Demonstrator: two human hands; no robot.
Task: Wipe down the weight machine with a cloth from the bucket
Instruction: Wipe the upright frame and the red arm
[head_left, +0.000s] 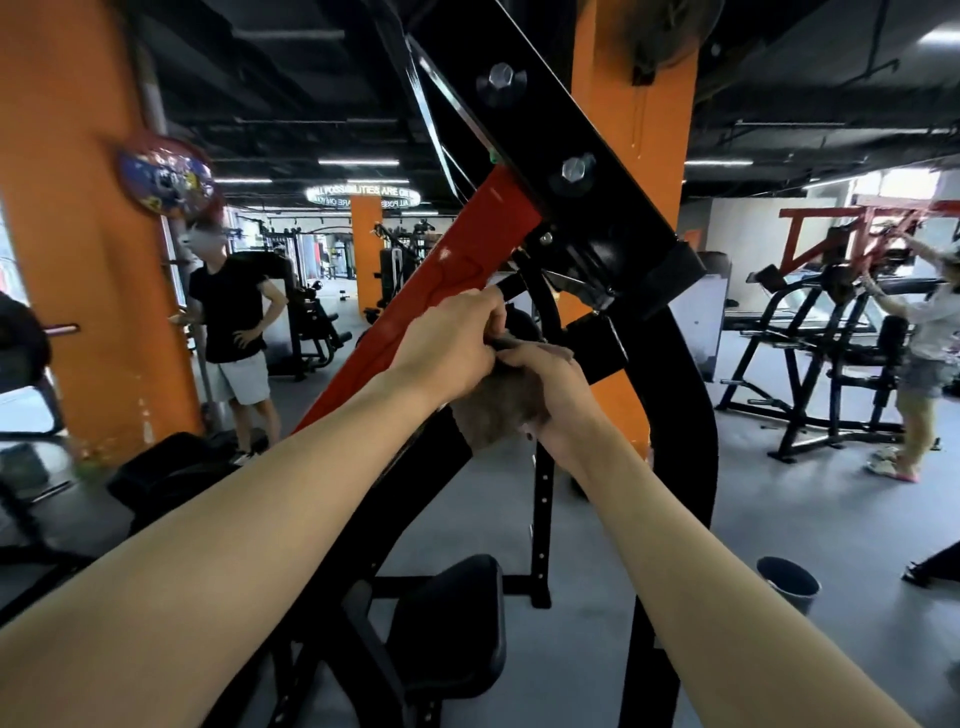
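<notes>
Brown cloth (496, 410), frame centre: right hand (553, 397) grips it from below, left hand (449, 351) pinches its top edge. Best spread flat before rubbing the weight machine (457, 270).

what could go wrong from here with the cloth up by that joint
The left hand and right hand bunch the cloth close to the black pivot bracket; fingers or cloth might catch there if the red beam swings. The bucket sits on open floor, a possible trip hazard.
</notes>
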